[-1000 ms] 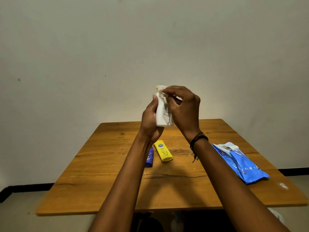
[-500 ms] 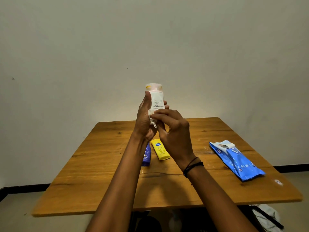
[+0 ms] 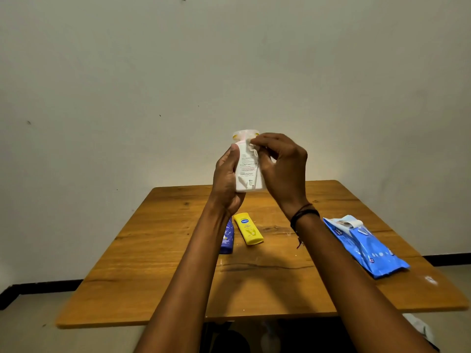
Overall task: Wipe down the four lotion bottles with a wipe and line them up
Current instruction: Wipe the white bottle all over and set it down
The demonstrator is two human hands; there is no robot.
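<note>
Left hand [image 3: 225,182] grips the white bottle [image 3: 248,171] upright, held in the air above the far half of the table [image 3: 153,276]. Right hand [image 3: 284,166] pinches the wipe [image 3: 251,146] against the bottle just under its cap. Half a second ago this hand was down at the bottle's base, so we read one upward wiping stroke. This bottle is mid-wipe. The yellow bottle [image 3: 248,229] and blue bottle [image 3: 227,238] lie side by side at mid-table, not lined up. We see no fourth bottle. The wipes pack [image 3: 364,245] lies at the table's right.
</note>
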